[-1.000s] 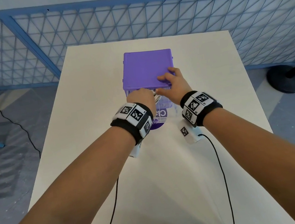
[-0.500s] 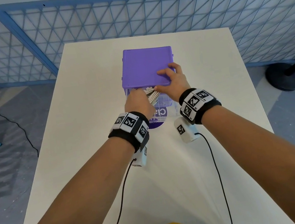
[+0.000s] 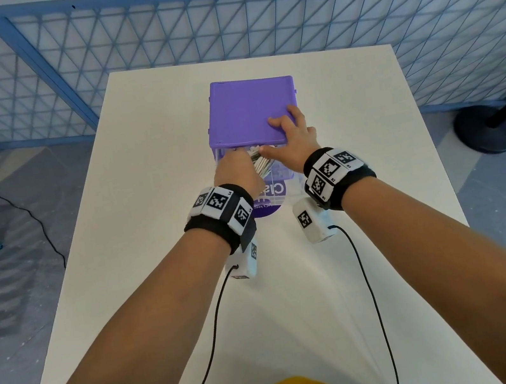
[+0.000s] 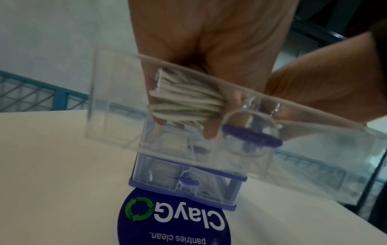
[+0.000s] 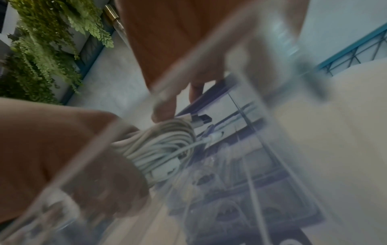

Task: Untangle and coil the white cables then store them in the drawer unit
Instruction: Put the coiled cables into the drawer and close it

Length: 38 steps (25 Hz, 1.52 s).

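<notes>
A drawer unit (image 3: 248,109) with a purple lid stands mid-table. Its clear top drawer (image 4: 117,126) is pulled out toward me. My left hand (image 3: 236,169) grips a coil of white cables (image 3: 261,165) inside that drawer. Through the clear front, the left wrist view shows the coil (image 4: 186,102) wrapped by my fingers (image 4: 209,131). My right hand (image 3: 294,138) lies on the lid's near right corner with fingers flat, its thumb down at the front edge beside the coil. In the right wrist view the coil (image 5: 159,144) shows a USB plug (image 5: 201,120) at its top.
The lower drawer (image 4: 184,180) is closed, and a round blue sticker (image 4: 173,218) lies on the white table (image 3: 153,242) in front of it. A blue mesh fence (image 3: 218,30) runs behind the table. A black stand base (image 3: 485,126) sits on the floor at the right.
My left hand has pushed forward with the coil, further into the pulled-out top drawer. My right hand has stayed on the lid.
</notes>
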Tool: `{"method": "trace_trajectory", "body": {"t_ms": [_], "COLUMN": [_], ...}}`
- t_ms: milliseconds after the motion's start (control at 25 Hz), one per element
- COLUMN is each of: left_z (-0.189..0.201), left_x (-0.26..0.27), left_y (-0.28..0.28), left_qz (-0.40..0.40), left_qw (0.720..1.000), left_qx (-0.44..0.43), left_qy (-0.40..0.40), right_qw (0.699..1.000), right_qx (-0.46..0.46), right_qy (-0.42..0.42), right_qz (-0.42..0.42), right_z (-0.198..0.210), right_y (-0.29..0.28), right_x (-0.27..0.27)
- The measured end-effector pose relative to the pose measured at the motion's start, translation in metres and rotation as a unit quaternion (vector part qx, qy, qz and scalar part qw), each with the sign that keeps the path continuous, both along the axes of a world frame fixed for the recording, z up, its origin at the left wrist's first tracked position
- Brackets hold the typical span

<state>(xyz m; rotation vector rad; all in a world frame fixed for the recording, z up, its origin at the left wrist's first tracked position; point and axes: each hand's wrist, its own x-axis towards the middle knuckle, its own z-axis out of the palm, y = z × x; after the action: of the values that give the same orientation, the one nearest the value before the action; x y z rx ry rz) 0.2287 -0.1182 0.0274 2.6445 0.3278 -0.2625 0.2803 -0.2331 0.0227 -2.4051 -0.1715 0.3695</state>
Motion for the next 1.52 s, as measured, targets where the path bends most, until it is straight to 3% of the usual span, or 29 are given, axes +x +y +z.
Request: {"method": "trace_trajectory", "body": {"t_ms": [200, 400, 640, 840, 960, 1120, 1200, 1360, 1520], "left_z": [-0.007, -0.013, -0.019, -0.007, -0.006, 0.000, 0.001, -0.004, -0.006], "left_x": [0.000, -0.001, -0.004, -0.013, -0.015, -0.015, -0.018, -0.029, -0.038], "left_y": [0.007, -0.005, -0.004, -0.009, -0.006, -0.004, -0.005, -0.005, -0.001], "left_qz": [-0.041, -0.041, 0.066, 0.123, 0.083, -0.030, -0.064, -0.058, -0.105], "left_qw": [0.996, 0.998, 0.990, 0.978, 0.984, 0.988, 0.984, 0.992, 0.988], "left_qx": [-0.074, 0.052, -0.065, -0.107, -0.067, 0.089, 0.123, 0.053, 0.027], "left_qy": [0.033, 0.019, -0.106, -0.129, -0.144, -0.123, -0.113, -0.095, -0.114], "right_qw": [1.000, 1.000, 0.999, 0.999, 0.999, 0.999, 0.999, 0.999, 1.000], "right_qx": [0.000, 0.009, 0.011, 0.008, 0.008, 0.003, 0.004, 0.004, 0.003], "right_qy": [0.000, -0.013, -0.027, -0.027, -0.025, -0.028, -0.030, -0.028, -0.014], "right_qz": [-0.004, -0.026, -0.033, -0.033, -0.033, -0.029, -0.032, -0.031, -0.025], "right_z": [-0.001, -0.002, -0.003, -0.004, -0.004, -0.003, -0.004, -0.004, 0.000], "right_y": [0.001, 0.003, 0.006, 0.005, 0.005, 0.004, 0.004, 0.005, 0.002], "right_x": [0.000, -0.001, -0.004, -0.003, -0.003, -0.003, -0.002, -0.003, -0.001]}}
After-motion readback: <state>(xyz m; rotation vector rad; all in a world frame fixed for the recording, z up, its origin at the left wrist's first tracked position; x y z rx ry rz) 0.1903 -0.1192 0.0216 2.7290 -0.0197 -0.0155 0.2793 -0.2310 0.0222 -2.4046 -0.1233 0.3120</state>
